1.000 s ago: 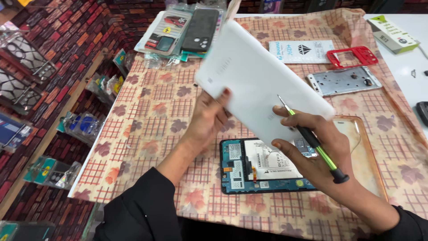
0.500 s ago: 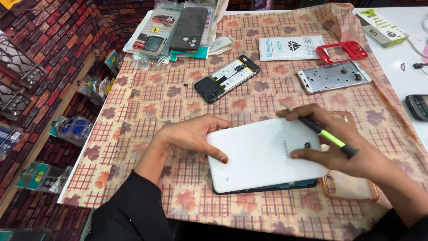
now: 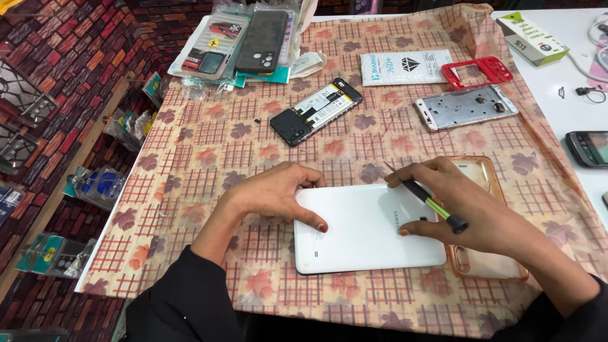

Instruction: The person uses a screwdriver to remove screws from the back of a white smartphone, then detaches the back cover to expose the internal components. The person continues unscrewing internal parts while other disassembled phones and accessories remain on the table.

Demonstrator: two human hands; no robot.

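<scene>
Now both hands are pressing the white tablet back (image 3: 367, 229) flat; left hand (image 3: 278, 193) fingers spread, empty; right hand (image 3: 453, 202) fingers gripping a screwdriver (image 3: 425, 201).

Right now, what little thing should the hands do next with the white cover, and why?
Probably press along the edges. The white back cover lies flat over the tablet, the left hand pushing its top left corner, the right hand pressing its right side while holding a thin tool. The near edge looks unpressed.
</scene>
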